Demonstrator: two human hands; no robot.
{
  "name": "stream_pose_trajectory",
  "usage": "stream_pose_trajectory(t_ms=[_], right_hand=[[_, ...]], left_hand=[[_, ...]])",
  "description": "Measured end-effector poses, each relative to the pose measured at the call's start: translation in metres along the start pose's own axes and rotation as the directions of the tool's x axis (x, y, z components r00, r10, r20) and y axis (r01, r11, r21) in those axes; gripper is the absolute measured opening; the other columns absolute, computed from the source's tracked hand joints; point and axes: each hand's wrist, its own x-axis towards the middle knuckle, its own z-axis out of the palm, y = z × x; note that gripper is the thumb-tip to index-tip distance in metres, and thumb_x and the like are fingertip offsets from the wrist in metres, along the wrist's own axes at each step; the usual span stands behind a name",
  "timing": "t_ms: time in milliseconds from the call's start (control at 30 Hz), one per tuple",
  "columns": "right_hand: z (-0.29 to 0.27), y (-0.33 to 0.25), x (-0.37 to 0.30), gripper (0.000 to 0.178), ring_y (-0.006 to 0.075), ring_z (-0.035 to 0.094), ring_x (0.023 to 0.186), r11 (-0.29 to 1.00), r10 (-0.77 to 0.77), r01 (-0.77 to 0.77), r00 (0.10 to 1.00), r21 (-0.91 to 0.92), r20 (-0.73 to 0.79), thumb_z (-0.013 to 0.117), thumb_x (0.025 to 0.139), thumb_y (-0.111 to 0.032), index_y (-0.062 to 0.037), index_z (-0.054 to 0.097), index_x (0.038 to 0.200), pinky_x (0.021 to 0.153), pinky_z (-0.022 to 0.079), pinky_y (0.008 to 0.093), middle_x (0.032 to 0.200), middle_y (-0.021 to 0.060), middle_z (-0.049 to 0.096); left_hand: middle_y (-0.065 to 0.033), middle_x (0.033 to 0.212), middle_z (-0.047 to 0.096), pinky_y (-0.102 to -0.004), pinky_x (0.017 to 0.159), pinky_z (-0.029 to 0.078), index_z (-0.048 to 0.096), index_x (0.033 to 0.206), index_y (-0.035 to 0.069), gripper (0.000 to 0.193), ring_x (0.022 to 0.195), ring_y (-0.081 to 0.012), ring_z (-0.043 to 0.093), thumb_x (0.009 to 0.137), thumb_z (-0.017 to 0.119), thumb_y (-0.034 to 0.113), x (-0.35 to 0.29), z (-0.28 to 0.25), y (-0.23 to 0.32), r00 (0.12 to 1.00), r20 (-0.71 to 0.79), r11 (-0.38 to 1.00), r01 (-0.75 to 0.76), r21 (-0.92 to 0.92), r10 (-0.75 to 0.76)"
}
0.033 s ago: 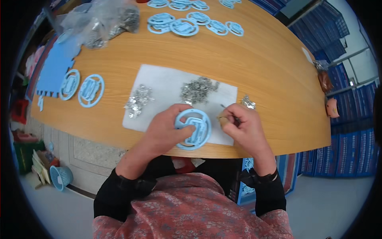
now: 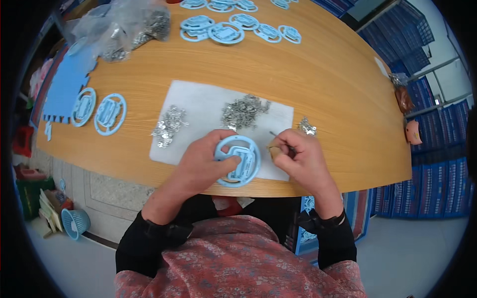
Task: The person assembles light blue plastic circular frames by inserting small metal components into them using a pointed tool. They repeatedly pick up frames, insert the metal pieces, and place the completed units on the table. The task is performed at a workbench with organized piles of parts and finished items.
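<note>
My left hand [image 2: 203, 161] grips a light-blue plastic ring-shaped part [image 2: 242, 171] by its left side, the thumb lying across its raised centre. The ring is held over the front edge of a white sheet [image 2: 191, 92]. Just to its right, my right hand [image 2: 303, 156] is closed in a pinch on a thin metal tool [image 2: 273, 133], whose tip points up and left; most of it is hidden by the fingers. A tan covering [image 2: 276, 151] shows at a fingertip. On the sheet lie a pile of small metal pieces [image 2: 244, 111] and a pile of shiny flat pieces [image 2: 170, 125].
More metal bits [image 2: 307, 126] lie right of the sheet. Two blue rings [image 2: 110, 114] rest at the left beside a blue foam mat [image 2: 64, 89]. Several others [image 2: 226, 33] and clear bags of metal pieces [image 2: 124, 30] are at the back. Blue crates [image 2: 422, 188] stand at the right.
The whole view has shifted very slightly, with the table things a little further left. Both hands keep the same hold.
</note>
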Motion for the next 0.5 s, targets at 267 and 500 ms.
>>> stream_pose_trajectory(t_ms=[267, 500], right_hand=[[0.003, -0.022, -0.003, 0.019, 0.0293, 0.064, 0.068, 0.981, -0.027, 0.054, 0.989, -0.188, 0.144, 0.075, 0.076, -0.014, -0.0084, 0.067, 0.092, 0.060, 0.048, 0.0402, 0.075, 0.0079, 0.062], [0.011, -0.031, 0.006, 0.016, 0.0329, 0.068, 0.078, 0.901, -0.115, 0.193, 0.970, -0.389, 0.215, 0.072, 0.080, -0.018, -0.0093, 0.064, 0.089, 0.066, 0.053, 0.0444, 0.083, 0.0094, 0.065]], left_hand=[[-0.0137, 0.108, 0.073, -0.0340, 0.087, 0.056, 0.060, 0.130, -0.001, 0.052, 0.099, -0.0198, 0.070, 0.088, 0.076, 0.025, -0.007, 0.001, 0.005, 1.000, 0.019, 1.000, -0.019, 0.018, 0.019], [-0.0148, 0.109, 0.073, -0.0346, 0.087, 0.056, 0.060, 0.130, -0.002, 0.052, 0.101, -0.0207, 0.070, 0.089, 0.076, 0.025, -0.007, -0.003, 0.006, 0.999, 0.040, 1.000, -0.019, 0.023, 0.018]])
